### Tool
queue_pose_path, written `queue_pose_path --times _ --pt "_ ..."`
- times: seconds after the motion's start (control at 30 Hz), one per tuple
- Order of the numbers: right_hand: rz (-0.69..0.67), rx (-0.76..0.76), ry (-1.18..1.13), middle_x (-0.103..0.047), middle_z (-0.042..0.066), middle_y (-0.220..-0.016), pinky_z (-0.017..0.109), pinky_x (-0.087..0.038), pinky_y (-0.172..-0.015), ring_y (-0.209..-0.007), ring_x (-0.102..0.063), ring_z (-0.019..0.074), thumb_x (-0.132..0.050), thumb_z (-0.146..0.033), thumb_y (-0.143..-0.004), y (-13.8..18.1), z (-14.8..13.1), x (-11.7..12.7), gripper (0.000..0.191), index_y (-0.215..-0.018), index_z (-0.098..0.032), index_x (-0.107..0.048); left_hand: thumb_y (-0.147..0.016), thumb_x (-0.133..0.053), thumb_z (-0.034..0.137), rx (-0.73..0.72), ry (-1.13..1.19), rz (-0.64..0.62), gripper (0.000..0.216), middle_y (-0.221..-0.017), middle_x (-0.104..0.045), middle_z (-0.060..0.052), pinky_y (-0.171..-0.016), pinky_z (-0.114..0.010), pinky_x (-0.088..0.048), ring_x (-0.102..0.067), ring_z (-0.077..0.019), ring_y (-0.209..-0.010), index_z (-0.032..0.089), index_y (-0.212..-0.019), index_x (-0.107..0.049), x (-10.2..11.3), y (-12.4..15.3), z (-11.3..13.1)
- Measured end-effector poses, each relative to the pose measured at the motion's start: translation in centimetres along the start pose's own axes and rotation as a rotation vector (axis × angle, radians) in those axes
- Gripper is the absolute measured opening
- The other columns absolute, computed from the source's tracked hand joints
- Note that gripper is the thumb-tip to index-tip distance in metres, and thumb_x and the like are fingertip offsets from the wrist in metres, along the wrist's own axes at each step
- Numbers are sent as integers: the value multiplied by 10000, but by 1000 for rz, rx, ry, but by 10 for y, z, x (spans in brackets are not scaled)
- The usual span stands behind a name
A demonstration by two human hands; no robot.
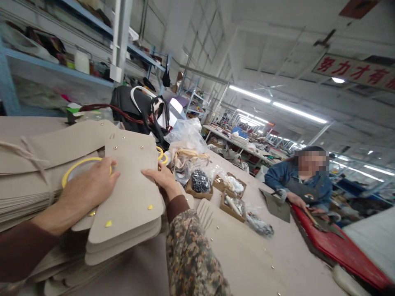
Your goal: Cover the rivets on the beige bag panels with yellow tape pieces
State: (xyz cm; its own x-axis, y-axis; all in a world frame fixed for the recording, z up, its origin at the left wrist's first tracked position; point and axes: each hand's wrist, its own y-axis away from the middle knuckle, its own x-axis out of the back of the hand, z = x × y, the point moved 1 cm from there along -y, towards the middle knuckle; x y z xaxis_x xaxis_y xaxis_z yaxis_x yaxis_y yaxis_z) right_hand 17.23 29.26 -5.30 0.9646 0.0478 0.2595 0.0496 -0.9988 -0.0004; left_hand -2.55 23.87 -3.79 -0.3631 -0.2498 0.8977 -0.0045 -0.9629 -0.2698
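Panels [131, 181], beige with rounded corners, are stacked between both hands at the near end of the table [253, 187]. Right hand [165, 179] is closed on their right edge, thumb on the top face, fingers partly hidden. Left hand [88, 187] has curled fingers at the left edge; whether it grips cannot be told. Yellow roll [71, 167] shows beside it. Across the table, a person [325, 195] leans over a red pad [345, 250].
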Motion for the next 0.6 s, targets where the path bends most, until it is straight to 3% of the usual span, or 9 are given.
queue_pose_path --times 0.17,0.27,0.33,0.4,0.5,0.6 --pt "161 181 321 -517 138 -1474 454 -372 -1151 -1370 -470 312 -875 -466 -659 15 -12 0 953 -1460 -173 -451 -983 -380 349 48 -97 32 352 -1314 -596 -180 -883 -482 -520 -640 -362 -1104 146 -1263 -444 -12 -12 -10" --pt "241 224 330 -504 150 -1488 466 -380 -1149 -1373 -474 310 -799 -452 -757 46 -20 4 853 -1477 -167 -441 -983 -380 319 40 -73 43 332 -1305 -610 -172 -894 -485 -516 -653 -350 -1078 151 -1260 -454 -15 -11 -13" --pt "277 331 291 -515 148 -1479 466 -390 -1148 -1356 -496 300 -752 -458 -805 83 -20 4 779 -1466 -169 -458 -990 -379 311 55 -68 56 312 -1285 -621 -168 -905 -468 -513 -658 -334 -1069 151 -1245 -461 -15 -10 -13" --pt "254 534 312 -491 137 -1500 478 -369 -1167 -1398 -450 300 -743 -515 -812 127 -12 -3 792 -1475 -202 -445 -999 -373 313 74 -63 73 295 -1287 -619 -162 -901 -466 -514 -661 -327 -1058 160 -1235 -462 -16 -7 -12" --pt "181 790 545 -366 100 -1584 604 -299 -1180 -1465 -326 383 -794 -632 -724 184 16 -29 847 -1445 -318 -480 -1008 -364 308 90 -60 87 273 -1282 -621 -148 -874 -471 -522 -670 -321 -1024 177 -1228 -459 -16 -4 -7" --pt "229 868 772 -331 85 -1593 727 -248 -1142 -1479 -245 454 -789 -627 -736 204 47 -57 754 -1398 -379 -529 -1008 -369 293 85 -63 95 260 -1231 -642 -145 -837 -466 -533 -681 -319 -972 176 -1221 -462 -18 -1 -1"
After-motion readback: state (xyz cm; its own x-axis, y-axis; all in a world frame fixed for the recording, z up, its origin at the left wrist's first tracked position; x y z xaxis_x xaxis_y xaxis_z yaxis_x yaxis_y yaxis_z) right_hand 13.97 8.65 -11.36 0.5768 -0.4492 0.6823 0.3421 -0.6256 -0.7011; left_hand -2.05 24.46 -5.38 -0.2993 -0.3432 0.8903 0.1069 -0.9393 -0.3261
